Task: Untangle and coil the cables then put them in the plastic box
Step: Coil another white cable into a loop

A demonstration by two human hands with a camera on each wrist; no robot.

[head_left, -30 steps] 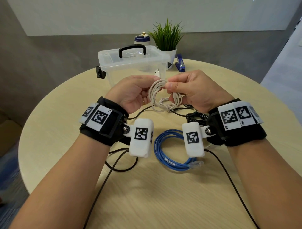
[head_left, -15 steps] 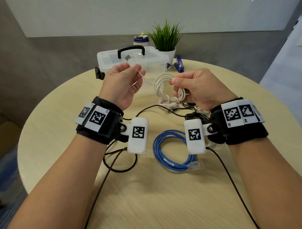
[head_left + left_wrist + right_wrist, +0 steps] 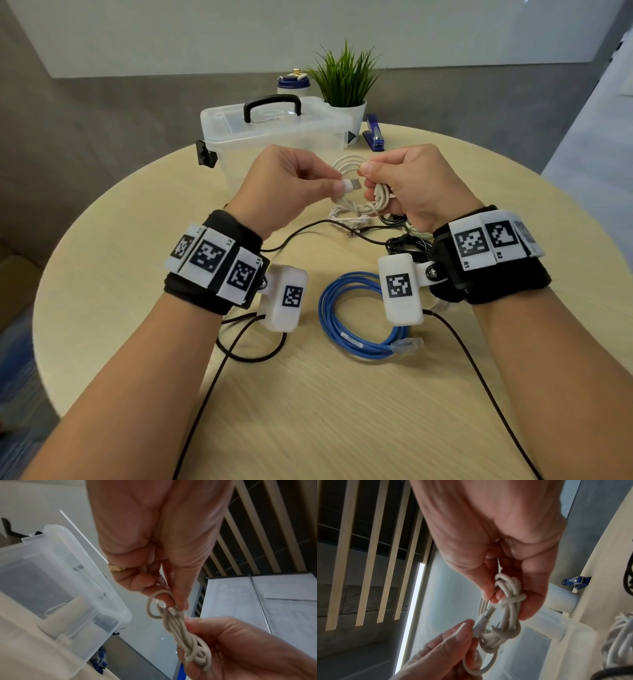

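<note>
Above mid-bench, right hand clutches the white coil, left hand pinches its plug, box just beyond.

Both forearms were bare, no sleeves. Each wrist wore a black fabric band carrying white blocks printed with black square-code markers. From each band a white rounded camera housing stuck out on a small bracket fixed with a screw, itself bearing one marker. A thin dark cable trailed from each housing. A gold ring sat on one finger of the left hand.
</note>
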